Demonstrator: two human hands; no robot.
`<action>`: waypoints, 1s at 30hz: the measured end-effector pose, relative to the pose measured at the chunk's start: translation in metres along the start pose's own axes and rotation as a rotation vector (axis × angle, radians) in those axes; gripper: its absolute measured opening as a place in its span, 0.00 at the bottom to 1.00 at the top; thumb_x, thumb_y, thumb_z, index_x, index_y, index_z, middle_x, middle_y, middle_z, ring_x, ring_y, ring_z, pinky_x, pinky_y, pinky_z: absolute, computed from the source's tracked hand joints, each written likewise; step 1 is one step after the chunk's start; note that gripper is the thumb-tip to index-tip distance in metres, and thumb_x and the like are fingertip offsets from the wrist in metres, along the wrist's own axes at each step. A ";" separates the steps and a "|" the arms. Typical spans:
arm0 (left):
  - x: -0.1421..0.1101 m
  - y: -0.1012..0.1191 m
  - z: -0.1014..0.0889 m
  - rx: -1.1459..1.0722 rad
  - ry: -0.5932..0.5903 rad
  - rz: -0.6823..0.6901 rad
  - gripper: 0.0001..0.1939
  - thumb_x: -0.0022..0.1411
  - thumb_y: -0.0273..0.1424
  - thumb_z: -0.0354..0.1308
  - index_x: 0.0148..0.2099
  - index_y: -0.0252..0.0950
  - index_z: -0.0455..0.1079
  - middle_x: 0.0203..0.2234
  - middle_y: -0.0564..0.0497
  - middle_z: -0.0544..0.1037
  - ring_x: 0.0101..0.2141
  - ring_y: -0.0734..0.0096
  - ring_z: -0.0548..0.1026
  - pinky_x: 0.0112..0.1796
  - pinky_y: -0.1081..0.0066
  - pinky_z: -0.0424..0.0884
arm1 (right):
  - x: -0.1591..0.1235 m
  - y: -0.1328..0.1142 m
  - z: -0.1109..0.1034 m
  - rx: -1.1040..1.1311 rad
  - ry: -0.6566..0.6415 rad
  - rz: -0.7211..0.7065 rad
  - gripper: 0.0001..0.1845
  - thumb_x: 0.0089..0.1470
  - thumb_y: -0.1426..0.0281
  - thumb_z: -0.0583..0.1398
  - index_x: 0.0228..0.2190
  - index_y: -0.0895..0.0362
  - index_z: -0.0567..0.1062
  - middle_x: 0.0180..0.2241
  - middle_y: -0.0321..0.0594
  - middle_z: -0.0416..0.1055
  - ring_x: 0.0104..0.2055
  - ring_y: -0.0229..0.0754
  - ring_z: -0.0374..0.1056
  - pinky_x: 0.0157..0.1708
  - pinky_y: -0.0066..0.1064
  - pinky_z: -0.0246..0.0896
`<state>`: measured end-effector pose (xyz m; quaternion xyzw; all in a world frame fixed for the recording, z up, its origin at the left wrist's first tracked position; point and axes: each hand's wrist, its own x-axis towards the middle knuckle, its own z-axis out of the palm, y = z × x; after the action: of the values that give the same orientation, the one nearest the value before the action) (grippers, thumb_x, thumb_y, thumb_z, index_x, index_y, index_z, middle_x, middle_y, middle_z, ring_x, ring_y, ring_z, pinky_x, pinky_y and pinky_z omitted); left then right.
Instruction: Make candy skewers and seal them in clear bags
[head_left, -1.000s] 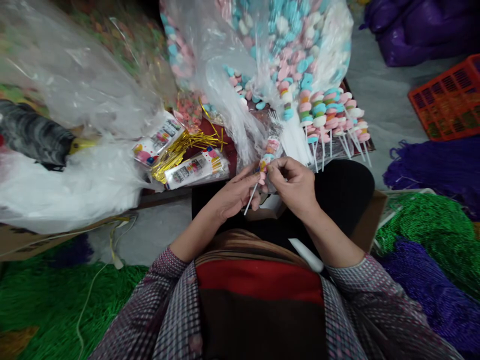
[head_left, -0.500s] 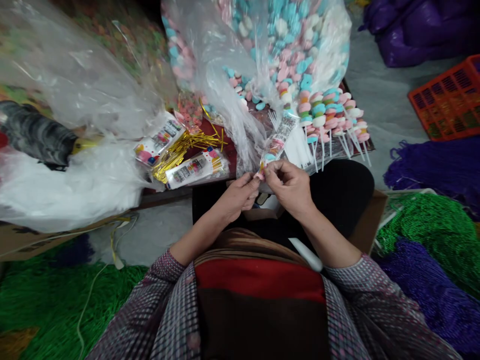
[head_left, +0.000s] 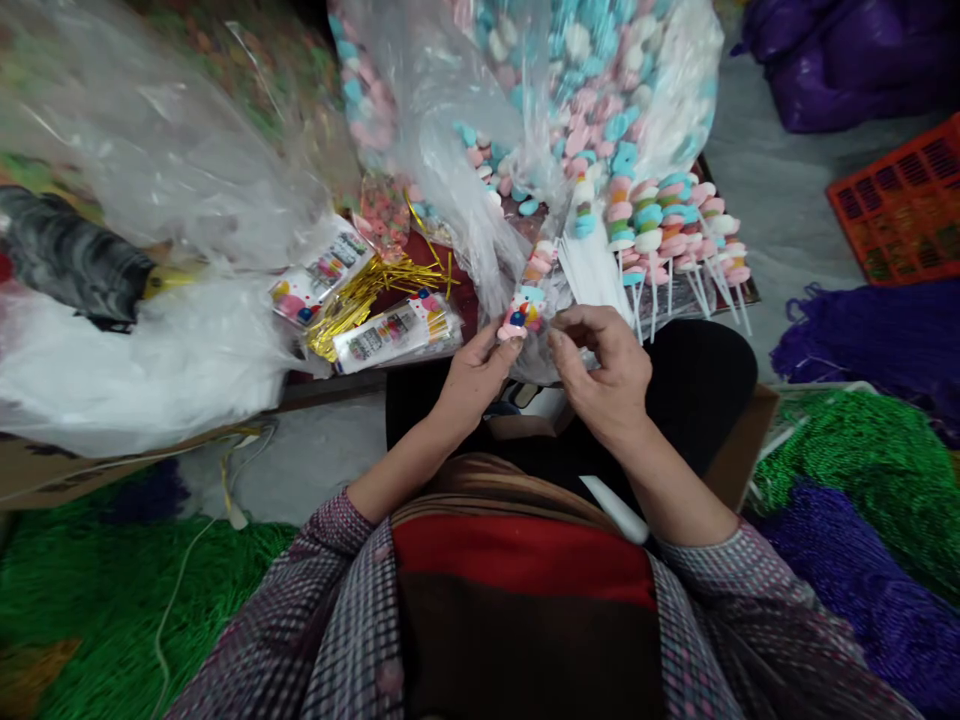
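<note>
My left hand [head_left: 474, 380] grips the lower end of a marshmallow skewer [head_left: 534, 272] between thumb and fingers. Pink, white and blue pieces are stacked on it, and a clear wrapper printed with coloured balls covers them. Its stick is hidden by the hand. My right hand [head_left: 609, 375] is closed in a pinch just right of the wrapper; whatever lies between its fingertips, if anything, is too small to make out. White sticks [head_left: 595, 268] lie behind it. Finished-looking marshmallow skewers [head_left: 649, 225] lie in a row farther right.
Gold twist ties [head_left: 345, 310] and printed wrappers [head_left: 397, 332] lie on the table at left. Behind stands a big clear bag of marshmallows [head_left: 600, 95]. A co-worker's dark sleeve [head_left: 75, 255] reaches in at left. An orange crate [head_left: 900, 205] sits on the floor at right.
My hands first pinched together at the skewer's lower end. Now my right hand has drawn off to the right, while the left still holds the skewer, with the wrapper's printed balls in view.
</note>
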<state>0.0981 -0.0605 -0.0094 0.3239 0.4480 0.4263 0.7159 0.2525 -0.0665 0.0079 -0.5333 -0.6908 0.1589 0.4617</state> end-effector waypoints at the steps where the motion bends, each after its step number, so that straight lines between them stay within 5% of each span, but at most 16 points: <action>1: -0.001 0.002 0.001 -0.033 -0.011 -0.023 0.19 0.61 0.41 0.66 0.51 0.38 0.75 0.15 0.64 0.57 0.17 0.82 0.52 0.20 0.77 0.49 | 0.000 0.001 0.000 -0.043 -0.031 -0.053 0.06 0.64 0.70 0.59 0.42 0.53 0.75 0.39 0.42 0.77 0.38 0.41 0.73 0.39 0.36 0.71; 6: -0.006 0.009 0.003 -0.169 -0.118 -0.076 0.11 0.63 0.40 0.59 0.37 0.37 0.68 0.15 0.63 0.58 0.15 0.83 0.48 0.17 0.78 0.43 | 0.000 0.009 0.004 -0.160 -0.094 -0.134 0.09 0.65 0.72 0.57 0.44 0.53 0.76 0.42 0.44 0.78 0.43 0.44 0.75 0.40 0.37 0.73; 18: -0.007 0.003 0.004 -0.227 -0.119 -0.091 0.17 0.64 0.42 0.64 0.49 0.36 0.72 0.14 0.65 0.58 0.14 0.83 0.47 0.17 0.76 0.40 | -0.001 0.012 0.006 -0.268 -0.054 -0.151 0.06 0.66 0.70 0.58 0.42 0.52 0.75 0.36 0.40 0.80 0.36 0.41 0.76 0.37 0.35 0.72; 30: -0.006 0.004 0.005 -0.143 -0.077 -0.068 0.17 0.61 0.45 0.67 0.42 0.38 0.71 0.15 0.65 0.57 0.15 0.84 0.50 0.17 0.77 0.39 | 0.002 0.015 0.009 -0.392 -0.085 -0.198 0.07 0.65 0.68 0.58 0.42 0.53 0.77 0.35 0.42 0.80 0.36 0.44 0.76 0.36 0.35 0.70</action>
<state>0.1001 -0.0650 -0.0014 0.2726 0.3996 0.4198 0.7680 0.2539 -0.0567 -0.0063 -0.5353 -0.7762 -0.0022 0.3332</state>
